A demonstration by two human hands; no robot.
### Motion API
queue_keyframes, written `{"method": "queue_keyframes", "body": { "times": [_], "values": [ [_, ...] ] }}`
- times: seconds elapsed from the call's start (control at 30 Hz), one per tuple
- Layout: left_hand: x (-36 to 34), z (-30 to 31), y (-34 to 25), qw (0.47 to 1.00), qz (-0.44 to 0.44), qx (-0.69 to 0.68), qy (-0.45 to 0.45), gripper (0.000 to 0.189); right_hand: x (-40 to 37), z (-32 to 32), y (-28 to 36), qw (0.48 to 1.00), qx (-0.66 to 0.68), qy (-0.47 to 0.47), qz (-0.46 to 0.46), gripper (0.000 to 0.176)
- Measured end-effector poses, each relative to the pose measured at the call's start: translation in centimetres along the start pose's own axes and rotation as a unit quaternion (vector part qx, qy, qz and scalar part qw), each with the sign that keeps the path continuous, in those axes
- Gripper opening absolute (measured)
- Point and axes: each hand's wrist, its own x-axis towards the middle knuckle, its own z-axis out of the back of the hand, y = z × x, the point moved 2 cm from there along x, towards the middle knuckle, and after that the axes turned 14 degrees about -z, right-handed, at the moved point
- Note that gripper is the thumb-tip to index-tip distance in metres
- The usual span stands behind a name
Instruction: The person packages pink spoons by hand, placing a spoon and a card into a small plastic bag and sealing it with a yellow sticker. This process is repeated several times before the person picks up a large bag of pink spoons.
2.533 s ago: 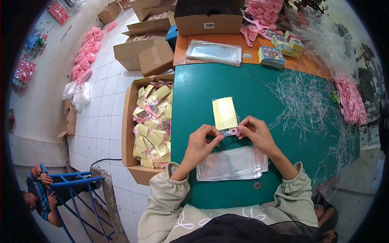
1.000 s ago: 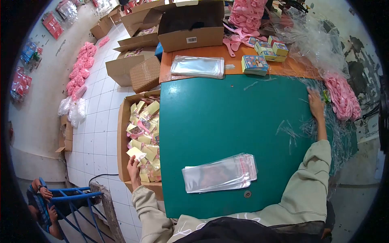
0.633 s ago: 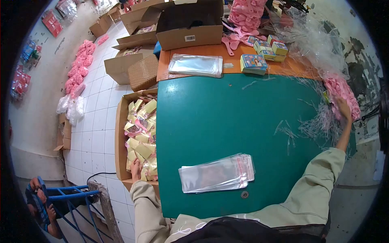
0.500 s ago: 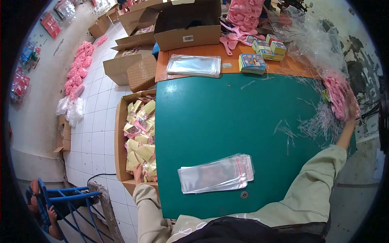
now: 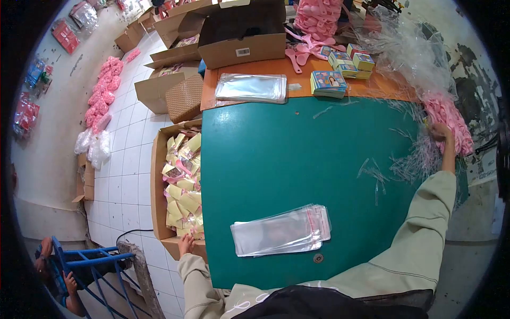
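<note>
At the far right of the green table (image 5: 297, 170), my right hand (image 5: 441, 133) touches the near left side of a bundle of pink items (image 5: 451, 119); its fingers are curled and too small to read. My left hand (image 5: 186, 244) rests at the near edge of an open carton (image 5: 159, 186) filled with yellow-carded packets (image 5: 186, 199), its fingers apart and nothing visible in them. A fanned stack of clear plastic sleeves (image 5: 279, 231) lies near the front of the table. Thin clear plastic strips (image 5: 422, 157) are heaped beside my right hand.
An orange surface (image 5: 255, 108) behind the green one bears a plastic-wrapped stack (image 5: 251, 87), card stacks (image 5: 328, 84), pink spoons (image 5: 303, 50) and an open cardboard box (image 5: 243, 45). Crumpled clear plastic (image 5: 414, 53) lies back right. A person's hand (image 5: 70, 283) is by a blue metal frame (image 5: 90, 261).
My right hand has moved left across the pink bundle to its near left side. My left hand has drawn back slightly from the packets to the carton's edge.
</note>
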Motion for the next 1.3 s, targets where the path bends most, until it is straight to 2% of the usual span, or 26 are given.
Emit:
{"method": "queue_keyframes", "body": {
  "times": [0.2, 0.4, 0.53, 0.57, 0.6, 0.67, 0.7, 0.77, 0.8, 0.83, 0.87, 0.9, 0.97, 1.1, 1.2, 1.3],
  "values": [
    [0.6, 1.1, 1.0, 1.0, -0.006, 0.011, 0.016, 0.035, 0.4, 0.2, -0.1, 1.0, 0.017, 0.006, 0.008, 0.04],
    [-0.7, -0.9, 0.9, 0.998, 0.011, 0.05, 0.046, 0.033, 0.9, -0.3, -0.9, 0.994, -0.033, 0.1, 0.032, 0.038],
    [-1.1, 0.6, 2.6, 0.993, 0.0, 0.107, 0.055, 0.029, 1.4, -1.7, -1.4, 0.971, -0.132, 0.184, 0.071, 0.037],
    [-1.3, 0.4, 2.6, 0.993, -0.001, 0.106, 0.046, 0.028, 1.6, -1.7, -1.3, 0.973, -0.114, 0.186, 0.073, 0.036],
    [-1.7, 0.5, 2.5, 0.994, -0.005, 0.107, 0.03, 0.027, 1.5, -1.8, -1.4, 0.979, -0.069, 0.176, 0.07, 0.036],
    [-2.6, 0.5, 2.5, 0.994, -0.018, 0.111, -0.002, 0.025, 1.1, -0.1, -1.1, 0.98, 0.147, 0.126, 0.038, 0.036],
    [-3.0, 0.7, 2.4, 0.993, -0.024, 0.11, -0.021, 0.025, 2.4, -0.6, -1.8, 0.972, 0.215, 0.075, 0.065, 0.035],
    [-3.5, 1.5, 2.7, 0.991, -0.04, 0.114, -0.055, 0.023, 2.2, -1.2, -0.9, 0.99, 0.1, 0.072, 0.066, 0.034],
    [-3.7, 1.7, 2.7, 0.99, -0.047, 0.107, -0.073, 0.023, 2.9, -0.9, -0.3, 0.989, -0.086, 0.11, 0.046, 0.033],
    [-3.7, 2.5, 3.0, 0.99, -0.052, 0.096, -0.089, 0.022, 3.1, -0.3, -1.6, 0.996, 0.077, 0.045, -0.001, 0.029],
    [-3.6, 3.3, 3.5, 0.99, -0.06, 0.072, -0.105, 0.022, 3.2, 0.4, -3.0, 0.969, 0.244, -0.029, -0.016, 0.026],
    [-3.6, 4.0, 4.1, 0.991, -0.06, 0.058, -0.106, 0.022, 3.5, 1.3, -4.2, 0.959, 0.269, -0.083, -0.026, 0.026],
    [-3.9, 6.2, 4.5, 0.992, -0.061, 0.036, -0.109, 0.022, 3.1, 2.9, -7.1, 0.974, 0.162, -0.139, -0.074, 0.025],
    [-5.4, 10.1, 5.6, 0.987, -0.033, 0.035, -0.152, 0.024, 2.1, 4.7, -12.7, 0.973, -0.061, -0.157, -0.157, 0.025],
    [-6.8, 12.4, 6.6, 0.976, -0.004, 0.022, -0.216, 0.025, 1.7, 4.4, -14.8, 0.962, -0.129, -0.151, -0.189, 0.024],
    [-7.8, 14.8, 6.9, 0.977, -0.004, 0.027, -0.213, 0.026, 1.8, 3.6, -15.6, 0.953, -0.166, -0.151, -0.205, 0.024]
  ]
}}
